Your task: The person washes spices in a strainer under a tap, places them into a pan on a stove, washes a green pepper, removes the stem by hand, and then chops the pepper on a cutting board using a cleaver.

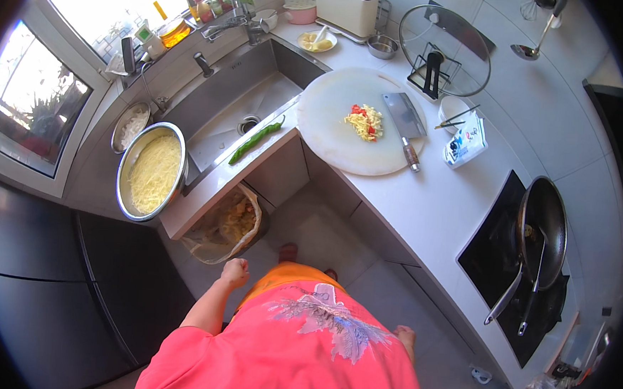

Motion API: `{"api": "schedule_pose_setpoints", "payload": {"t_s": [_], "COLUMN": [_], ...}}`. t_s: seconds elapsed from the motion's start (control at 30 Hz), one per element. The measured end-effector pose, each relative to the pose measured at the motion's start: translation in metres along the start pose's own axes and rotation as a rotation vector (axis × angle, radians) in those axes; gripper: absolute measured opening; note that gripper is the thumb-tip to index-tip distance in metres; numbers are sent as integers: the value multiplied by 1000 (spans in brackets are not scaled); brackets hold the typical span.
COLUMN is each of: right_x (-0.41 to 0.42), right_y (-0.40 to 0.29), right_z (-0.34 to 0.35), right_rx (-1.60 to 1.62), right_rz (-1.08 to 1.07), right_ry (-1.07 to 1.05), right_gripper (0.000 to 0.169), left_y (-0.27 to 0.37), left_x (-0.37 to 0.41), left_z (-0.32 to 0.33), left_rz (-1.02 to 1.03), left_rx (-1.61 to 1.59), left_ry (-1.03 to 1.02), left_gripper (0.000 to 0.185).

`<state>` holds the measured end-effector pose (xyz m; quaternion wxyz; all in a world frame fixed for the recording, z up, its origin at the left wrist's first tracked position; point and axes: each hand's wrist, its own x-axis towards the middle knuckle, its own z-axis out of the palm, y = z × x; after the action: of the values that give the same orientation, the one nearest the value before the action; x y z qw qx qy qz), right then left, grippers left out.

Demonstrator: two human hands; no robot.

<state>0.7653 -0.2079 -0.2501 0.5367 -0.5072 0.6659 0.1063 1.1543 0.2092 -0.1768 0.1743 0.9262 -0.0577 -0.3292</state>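
Observation:
My left hand (235,273) hangs beside my body with its fingers curled, near the lined waste bin (259,213); nothing shows in it. My right hand (405,336) is low at my other side, partly hidden by my shirt. On the round chopping board (341,148) lie chopped pale yellow and red pieces (366,124) and a cleaver (404,114). One long green chili pepper (256,140) rests on the counter edge by the sink. A metal bowl of pale yellow shreds (155,174) stands at the sink's left end. Neither hand touches these things.
A frying pan (547,230) with a utensil in it sits on the black hob (494,227) at right. A glass lid (471,81) stands on a rack behind the board. Near it are a white bowl with chopsticks (453,108) and a white packet (465,144). The steel sink (275,88) lies left.

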Motion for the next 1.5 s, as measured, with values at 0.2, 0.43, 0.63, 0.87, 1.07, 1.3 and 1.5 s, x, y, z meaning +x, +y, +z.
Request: {"api": "schedule_pose_setpoints", "payload": {"t_s": [0.2,0.43,0.63,0.87,1.07,1.3,1.5], "right_x": [18,-48,-108,-146,-137,-102,-78], "right_y": [-17,-132,-305,-488,-624,-791,-893], "right_z": [4,35,105,214,316,473,595], "right_rx": [-1,-268,-488,-490,-538,-233,-412], "right_rz": [23,-327,-814,-1180,-1561,-1669,-1580], "right_ry": [21,-121,-72,-231,-388,-389,-105], "right_gripper": [17,19,18,14,13,19,49], "left_y": [65,146,181,153,165,163,163], "left_x": [30,156,225,252,279,299,347], "left_z": [-39,-160,-213,-263,-299,-331,-322], "left_rz": [182,477,311,391,312,171,192], "left_rx": [-184,-64,386,-921,-1524,-1690,-1882], "left_ry": [301,886,426,104,22,321,494], "left_gripper": [12,18,21,13,20,18,11]}}
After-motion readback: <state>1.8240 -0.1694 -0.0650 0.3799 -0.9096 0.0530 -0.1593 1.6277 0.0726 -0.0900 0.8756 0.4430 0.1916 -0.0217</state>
